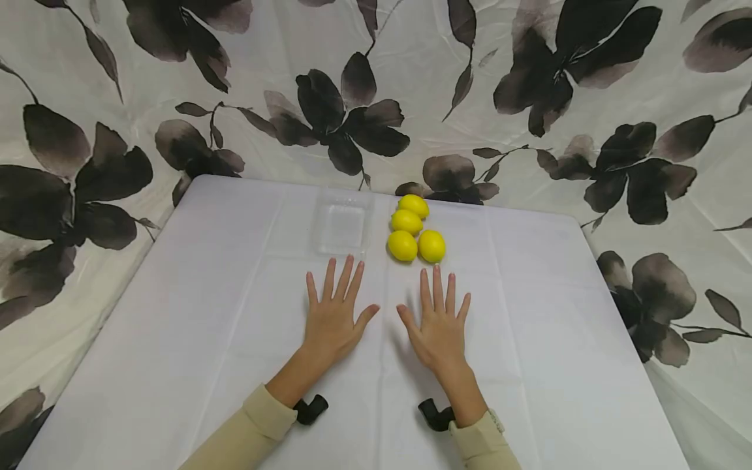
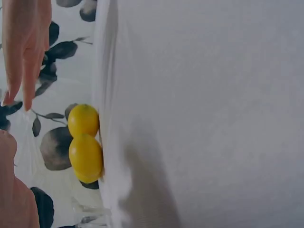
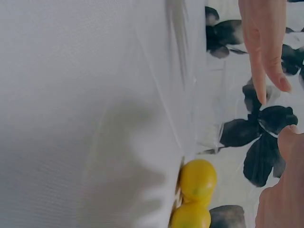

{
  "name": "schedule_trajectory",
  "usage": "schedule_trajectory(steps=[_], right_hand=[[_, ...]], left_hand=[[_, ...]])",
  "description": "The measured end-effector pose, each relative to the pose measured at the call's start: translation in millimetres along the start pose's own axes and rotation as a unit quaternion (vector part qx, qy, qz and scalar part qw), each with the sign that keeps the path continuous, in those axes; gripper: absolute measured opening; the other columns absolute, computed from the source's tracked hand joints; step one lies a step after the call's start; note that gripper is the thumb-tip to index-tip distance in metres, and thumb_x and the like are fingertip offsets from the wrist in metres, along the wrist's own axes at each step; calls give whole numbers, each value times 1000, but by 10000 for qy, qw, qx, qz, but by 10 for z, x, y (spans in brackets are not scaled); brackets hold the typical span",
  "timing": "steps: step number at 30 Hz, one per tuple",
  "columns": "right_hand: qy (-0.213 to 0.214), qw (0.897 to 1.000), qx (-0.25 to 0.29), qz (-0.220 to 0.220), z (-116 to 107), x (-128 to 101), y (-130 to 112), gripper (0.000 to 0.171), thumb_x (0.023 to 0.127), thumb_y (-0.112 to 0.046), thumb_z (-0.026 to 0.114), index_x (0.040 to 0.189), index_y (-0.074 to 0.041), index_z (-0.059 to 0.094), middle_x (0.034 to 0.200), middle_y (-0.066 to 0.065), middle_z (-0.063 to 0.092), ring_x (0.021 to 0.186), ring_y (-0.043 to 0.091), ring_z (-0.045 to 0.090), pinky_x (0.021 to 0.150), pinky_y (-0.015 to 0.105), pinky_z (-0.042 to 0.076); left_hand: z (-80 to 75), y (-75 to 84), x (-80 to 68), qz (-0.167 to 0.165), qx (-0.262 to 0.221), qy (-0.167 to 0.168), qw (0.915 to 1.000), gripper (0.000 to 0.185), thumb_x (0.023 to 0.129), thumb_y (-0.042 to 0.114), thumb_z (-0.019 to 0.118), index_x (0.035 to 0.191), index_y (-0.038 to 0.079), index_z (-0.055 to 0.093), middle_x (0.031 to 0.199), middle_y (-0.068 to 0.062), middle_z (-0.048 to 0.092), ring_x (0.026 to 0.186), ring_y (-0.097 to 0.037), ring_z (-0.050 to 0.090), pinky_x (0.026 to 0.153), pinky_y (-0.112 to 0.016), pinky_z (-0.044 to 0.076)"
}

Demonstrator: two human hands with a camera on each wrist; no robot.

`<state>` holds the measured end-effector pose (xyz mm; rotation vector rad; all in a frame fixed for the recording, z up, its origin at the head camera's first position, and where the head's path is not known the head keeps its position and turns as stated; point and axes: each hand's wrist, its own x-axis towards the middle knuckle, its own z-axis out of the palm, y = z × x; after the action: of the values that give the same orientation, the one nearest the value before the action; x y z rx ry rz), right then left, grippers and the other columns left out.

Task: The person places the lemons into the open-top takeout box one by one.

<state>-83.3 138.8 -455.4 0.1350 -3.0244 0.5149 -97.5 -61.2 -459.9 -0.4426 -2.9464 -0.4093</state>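
My left hand (image 1: 331, 324) hovers palm down over the white table with its fingers straight and spread. To its right, my right hand (image 1: 439, 331) is held the same way, fingers fanned out and nothing in them. A clear plastic container (image 1: 343, 225) stands just beyond the left fingertips. Beyond the right fingertips lie several yellow lemons: a front left lemon (image 1: 402, 246), a front right lemon (image 1: 432, 246), a middle lemon (image 1: 407, 222) and a far lemon (image 1: 414, 206). In the right wrist view, a lemon (image 3: 198, 180) shows at the table's edge, close to the container's clear side (image 3: 211, 118).
A white cloth with fold creases covers the table (image 1: 558, 326). Behind it and along both sides hangs a pale curtain (image 1: 435, 85) printed with dark flowers. Small black wrist mounts (image 1: 311, 410) sit at both cuffs, under beige sleeves (image 1: 243, 427).
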Motion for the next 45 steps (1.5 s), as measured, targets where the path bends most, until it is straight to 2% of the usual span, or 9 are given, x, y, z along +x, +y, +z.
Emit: schedule_trajectory(steps=[5,8,11,16,20,23,28,38,45], right_hand=[[-43,9999,110,22,-39,64,-4,81,100,-59,40,160,-16,8,167,4,-5,153,36,-5,117,69,0],[-99,9997,217,42,-67,108,-5,83,99,-59,42,160,-16,6,167,4,-7,153,36,-6,117,68,0],[-99,9995,309,23,-93,152,-3,85,98,-58,45,160,-15,6,168,6,-5,153,37,-5,117,68,2],[-69,9989,441,-122,-150,223,-5,86,97,-57,47,160,-15,7,168,8,-2,153,37,0,118,67,7],[-50,9975,671,-224,-223,288,-3,86,97,-56,50,160,-16,6,168,8,-1,154,36,0,119,66,7],[-115,9973,694,-232,-271,344,7,86,97,-56,49,160,-16,5,167,9,-1,154,35,2,120,64,8],[-116,9964,774,-327,-302,446,28,87,97,-56,50,160,-14,7,167,12,2,153,36,6,119,64,12],[-383,9865,1543,-401,-297,652,148,83,100,-51,48,160,-12,7,166,14,7,154,34,4,121,61,7],[-428,9839,1707,-324,-346,803,319,81,100,-51,48,160,-13,8,166,15,7,153,36,5,121,60,8]], left_hand=[[-19,-24,61,8,-47,101,9999,83,97,70,13,160,16,7,168,-5,2,154,-33,-3,118,-65,-6],[-28,-40,107,-7,-124,174,9998,91,92,77,8,160,17,7,168,-5,4,154,-33,0,118,-66,-6],[-41,-56,143,-41,-230,149,9996,94,90,79,14,160,17,7,168,-7,7,154,-33,2,118,-66,-6],[-59,-99,206,-137,-506,-197,9984,91,94,72,35,160,18,1,168,-7,3,154,-31,-6,118,-65,-7],[-94,-155,278,-162,-673,-390,9968,93,95,68,42,160,19,-3,168,-6,-1,154,-31,-9,118,-65,-5],[-137,-195,342,-207,-801,-407,9957,94,94,67,45,160,19,-3,168,-6,-2,154,-32,-5,119,-65,-2],[-168,-262,446,-253,-1191,-136,9925,95,94,65,48,160,16,-2,168,-9,-1,154,-34,1,119,-65,7],[-115,-375,557,-471,-2057,295,9770,98,93,59,57,160,16,1,167,-10,2,154,-33,6,122,-57,12],[-105,-448,587,-831,-3015,746,9469,91,94,52,61,158,14,10,165,-11,14,151,-30,20,121,-51,24]])
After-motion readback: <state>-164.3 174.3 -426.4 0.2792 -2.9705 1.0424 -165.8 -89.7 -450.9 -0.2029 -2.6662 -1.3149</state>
